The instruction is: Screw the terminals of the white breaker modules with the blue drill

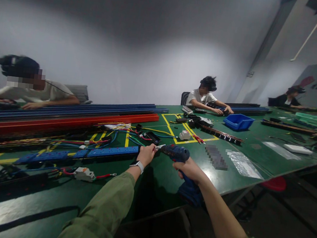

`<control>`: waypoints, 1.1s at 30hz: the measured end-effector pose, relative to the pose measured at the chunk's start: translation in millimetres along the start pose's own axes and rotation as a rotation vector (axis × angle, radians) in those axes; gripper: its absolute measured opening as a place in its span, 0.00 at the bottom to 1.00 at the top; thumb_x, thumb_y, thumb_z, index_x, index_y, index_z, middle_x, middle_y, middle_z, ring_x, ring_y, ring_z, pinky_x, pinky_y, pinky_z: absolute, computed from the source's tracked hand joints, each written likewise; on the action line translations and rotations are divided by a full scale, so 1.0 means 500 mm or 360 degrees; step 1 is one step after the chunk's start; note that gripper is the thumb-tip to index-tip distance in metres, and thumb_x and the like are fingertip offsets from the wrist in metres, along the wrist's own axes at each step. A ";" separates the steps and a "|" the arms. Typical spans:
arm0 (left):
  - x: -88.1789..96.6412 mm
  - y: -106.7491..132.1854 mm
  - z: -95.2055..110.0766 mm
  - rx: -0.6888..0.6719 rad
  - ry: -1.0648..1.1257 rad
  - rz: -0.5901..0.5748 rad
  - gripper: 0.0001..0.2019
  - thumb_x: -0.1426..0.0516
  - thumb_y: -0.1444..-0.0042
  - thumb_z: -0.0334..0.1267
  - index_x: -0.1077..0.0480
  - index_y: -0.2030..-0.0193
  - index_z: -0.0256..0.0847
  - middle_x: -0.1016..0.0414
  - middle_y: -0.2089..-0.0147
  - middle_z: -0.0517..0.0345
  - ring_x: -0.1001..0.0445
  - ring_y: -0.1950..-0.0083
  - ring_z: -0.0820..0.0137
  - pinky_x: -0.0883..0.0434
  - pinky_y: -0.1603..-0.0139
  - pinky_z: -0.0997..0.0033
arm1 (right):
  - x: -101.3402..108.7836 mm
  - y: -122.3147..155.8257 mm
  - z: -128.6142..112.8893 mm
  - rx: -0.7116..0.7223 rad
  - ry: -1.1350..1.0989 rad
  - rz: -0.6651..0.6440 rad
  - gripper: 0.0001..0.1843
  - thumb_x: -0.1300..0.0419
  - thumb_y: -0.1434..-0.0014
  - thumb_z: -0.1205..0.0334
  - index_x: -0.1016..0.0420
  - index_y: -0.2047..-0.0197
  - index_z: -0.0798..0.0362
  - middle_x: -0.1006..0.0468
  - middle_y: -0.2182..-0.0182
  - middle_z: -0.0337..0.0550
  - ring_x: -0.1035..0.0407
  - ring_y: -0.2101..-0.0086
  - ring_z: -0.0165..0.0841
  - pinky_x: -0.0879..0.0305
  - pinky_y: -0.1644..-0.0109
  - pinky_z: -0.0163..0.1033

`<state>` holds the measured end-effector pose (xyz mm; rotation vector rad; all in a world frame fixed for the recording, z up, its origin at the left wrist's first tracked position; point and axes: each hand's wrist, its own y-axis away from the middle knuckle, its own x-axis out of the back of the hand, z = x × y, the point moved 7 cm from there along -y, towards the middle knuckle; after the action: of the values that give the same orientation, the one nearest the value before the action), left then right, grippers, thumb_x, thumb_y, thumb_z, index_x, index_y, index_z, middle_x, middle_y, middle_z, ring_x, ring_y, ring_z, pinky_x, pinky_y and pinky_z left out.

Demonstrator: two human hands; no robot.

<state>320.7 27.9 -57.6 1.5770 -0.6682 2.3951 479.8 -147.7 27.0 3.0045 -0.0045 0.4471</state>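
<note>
My right hand (pixel 189 169) is wrapped round the grip of a dark blue cordless drill (pixel 176 152), whose bit end points left. The drill's tip meets the fingers of my left hand (pixel 146 154). Those fingers are pinched at the right end of a long blue socket strip (pixel 114 152); whatever small part they hold is too small to make out. Further left, more blue socket pieces (pixel 54 155) lie in line with the strip. In front of them rests a white circuit breaker (pixel 84 174) with a red lead.
Long red (pixel 69 122) and blue rails (pixel 113 111) lie across the far left. Loose wires (pixel 114 127), a second breaker (pixel 185 135) and a blue bin (pixel 238 122) are beyond my hands. Plastic bags (pixel 245 164) lie right. Several co-workers (pixel 204 95) sit around the table.
</note>
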 end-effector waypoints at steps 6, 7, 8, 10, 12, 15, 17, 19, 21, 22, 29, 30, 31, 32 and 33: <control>0.002 -0.001 0.002 -0.0008 0.0004 0.0008 0.13 0.51 0.32 0.46 0.31 0.49 0.45 0.19 0.57 0.53 0.23 0.52 0.62 0.43 0.46 0.62 | -0.002 0.006 -0.006 -0.0021 -0.0004 -0.0002 0.04 0.40 0.48 0.66 0.31 0.68 0.55 0.34 0.85 0.32 0.40 0.85 0.25 0.47 0.80 0.30; 0.002 -0.001 0.002 -0.0008 0.0001 0.0008 0.13 0.51 0.32 0.47 0.31 0.49 0.45 0.19 0.57 0.53 0.23 0.52 0.62 0.43 0.46 0.62 | -0.003 0.007 -0.007 -0.0019 -0.0004 -0.0005 0.03 0.40 0.48 0.66 0.31 0.68 0.55 0.34 0.85 0.32 0.40 0.85 0.25 0.47 0.80 0.30; 0.002 0.000 0.002 -0.0009 -0.0003 0.0007 0.13 0.51 0.32 0.47 0.31 0.49 0.45 0.19 0.57 0.53 0.23 0.52 0.62 0.43 0.46 0.62 | -0.003 0.008 -0.008 -0.0018 -0.0002 -0.0007 0.03 0.40 0.48 0.66 0.31 0.68 0.55 0.35 0.85 0.32 0.40 0.85 0.25 0.47 0.80 0.30; 0.001 0.000 0.002 -0.0014 -0.0009 0.0005 0.13 0.51 0.32 0.47 0.31 0.49 0.45 0.19 0.57 0.53 0.23 0.53 0.63 0.43 0.47 0.62 | -0.003 0.009 -0.010 -0.0027 0.0012 -0.0001 0.03 0.40 0.49 0.66 0.31 0.69 0.55 0.35 0.86 0.32 0.40 0.85 0.25 0.47 0.79 0.30; 0.001 0.000 0.002 -0.0016 -0.0016 0.0007 0.13 0.51 0.32 0.47 0.31 0.49 0.45 0.19 0.57 0.53 0.23 0.52 0.63 0.43 0.47 0.62 | -0.002 0.011 -0.011 -0.0042 0.0030 0.0022 0.03 0.40 0.49 0.66 0.32 0.69 0.55 0.35 0.86 0.32 0.41 0.85 0.25 0.47 0.79 0.30; 0.002 0.001 0.002 -0.0013 -0.0017 0.0009 0.13 0.51 0.32 0.47 0.31 0.49 0.46 0.19 0.57 0.53 0.23 0.51 0.62 0.43 0.47 0.62 | -0.003 0.015 -0.016 -0.0045 0.0051 0.0030 0.05 0.40 0.48 0.64 0.32 0.70 0.54 0.34 0.86 0.32 0.40 0.85 0.26 0.47 0.79 0.31; 0.003 0.001 0.002 -0.0004 -0.0016 -0.0001 0.13 0.51 0.32 0.47 0.31 0.49 0.46 0.19 0.57 0.53 0.23 0.51 0.62 0.43 0.46 0.62 | -0.004 0.018 -0.020 -0.0039 0.0059 0.0027 0.05 0.40 0.47 0.64 0.33 0.70 0.54 0.34 0.86 0.32 0.40 0.85 0.26 0.47 0.79 0.31; 0.004 0.002 0.003 0.0001 -0.0020 -0.0011 0.13 0.51 0.32 0.47 0.31 0.49 0.45 0.19 0.56 0.53 0.23 0.51 0.63 0.43 0.46 0.63 | -0.004 0.019 -0.022 -0.0037 0.0065 0.0030 0.05 0.40 0.47 0.64 0.33 0.70 0.54 0.35 0.87 0.32 0.41 0.85 0.26 0.47 0.79 0.31; 0.006 0.002 0.005 -0.0002 -0.0023 -0.0008 0.13 0.51 0.32 0.47 0.31 0.49 0.45 0.19 0.56 0.52 0.23 0.51 0.63 0.42 0.47 0.63 | -0.003 0.019 -0.022 -0.0037 0.0067 0.0027 0.05 0.40 0.47 0.64 0.33 0.70 0.54 0.35 0.87 0.32 0.41 0.85 0.26 0.47 0.79 0.31; 0.007 0.003 0.006 -0.0003 -0.0022 -0.0004 0.13 0.51 0.32 0.47 0.31 0.49 0.45 0.19 0.56 0.52 0.23 0.51 0.63 0.42 0.47 0.63 | -0.003 0.019 -0.021 -0.0036 0.0065 0.0023 0.05 0.40 0.47 0.64 0.33 0.70 0.54 0.35 0.87 0.32 0.41 0.85 0.26 0.47 0.79 0.31; 0.012 0.005 0.008 0.0001 -0.0006 0.0012 0.13 0.51 0.32 0.47 0.30 0.49 0.45 0.19 0.57 0.52 0.23 0.52 0.62 0.42 0.47 0.63 | 0.000 0.012 -0.015 -0.0012 0.0036 0.0017 0.05 0.39 0.48 0.65 0.31 0.67 0.55 0.35 0.85 0.31 0.40 0.84 0.26 0.47 0.79 0.31; 0.012 0.005 0.008 0.0002 -0.0004 0.0015 0.13 0.51 0.32 0.47 0.30 0.49 0.45 0.19 0.57 0.52 0.23 0.52 0.62 0.42 0.47 0.62 | 0.000 0.011 -0.015 -0.0010 0.0037 0.0015 0.05 0.39 0.48 0.65 0.31 0.67 0.55 0.35 0.85 0.31 0.40 0.84 0.26 0.47 0.79 0.31; 0.013 0.005 0.008 0.0000 -0.0003 0.0015 0.13 0.51 0.32 0.47 0.30 0.49 0.45 0.19 0.57 0.52 0.23 0.52 0.62 0.42 0.47 0.62 | -0.001 0.011 -0.015 -0.0006 0.0039 0.0015 0.05 0.39 0.48 0.65 0.31 0.66 0.55 0.35 0.85 0.31 0.40 0.84 0.26 0.47 0.79 0.31; 0.013 0.005 0.008 -0.0003 -0.0002 0.0015 0.13 0.51 0.32 0.47 0.30 0.49 0.45 0.19 0.57 0.53 0.23 0.53 0.62 0.42 0.47 0.62 | -0.001 0.011 -0.016 -0.0002 0.0041 0.0015 0.06 0.39 0.48 0.65 0.31 0.66 0.55 0.35 0.85 0.31 0.40 0.84 0.26 0.47 0.79 0.30; 0.013 0.005 0.009 -0.0003 -0.0003 0.0016 0.13 0.51 0.32 0.47 0.30 0.49 0.45 0.19 0.57 0.52 0.23 0.53 0.62 0.42 0.47 0.62 | -0.001 0.012 -0.017 0.0000 0.0040 0.0015 0.06 0.39 0.48 0.65 0.31 0.66 0.55 0.35 0.86 0.31 0.40 0.85 0.26 0.47 0.79 0.30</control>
<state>320.4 23.1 -50.8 1.5789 -0.6802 2.3996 476.8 -152.8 35.4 2.9997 -0.0170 0.4861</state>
